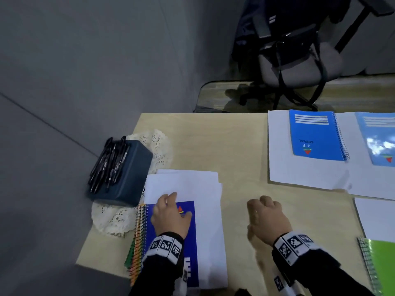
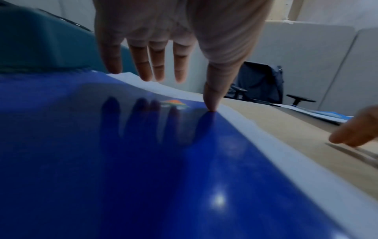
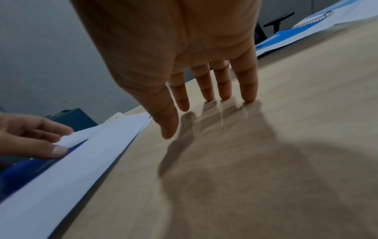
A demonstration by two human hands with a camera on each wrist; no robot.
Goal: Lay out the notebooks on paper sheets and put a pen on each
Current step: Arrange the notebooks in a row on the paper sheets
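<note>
A dark blue spiral notebook (image 1: 190,236) (image 2: 184,161) tops a stack of spiral notebooks at the table's near left, beside a pile of white paper sheets (image 1: 192,184) (image 3: 81,153). My left hand (image 1: 171,212) (image 2: 163,77) is over its cover with fingers straight, the thumb tip touching the cover's right edge. My right hand (image 1: 267,212) (image 3: 214,100) is open, fingertips touching the bare table (image 3: 266,145). A light blue notebook (image 1: 316,135) lies on a paper sheet (image 1: 282,167) at the far right. Black pens (image 1: 109,165) stand in a dark box (image 1: 130,178).
A second light blue notebook (image 1: 380,139) lies on paper at the right edge. A bare white sheet (image 1: 376,218) and a green spiral notebook (image 1: 382,263) sit at the near right. A lace doily (image 1: 113,216) underlies the pen box. An office chair (image 1: 295,67) stands beyond the table.
</note>
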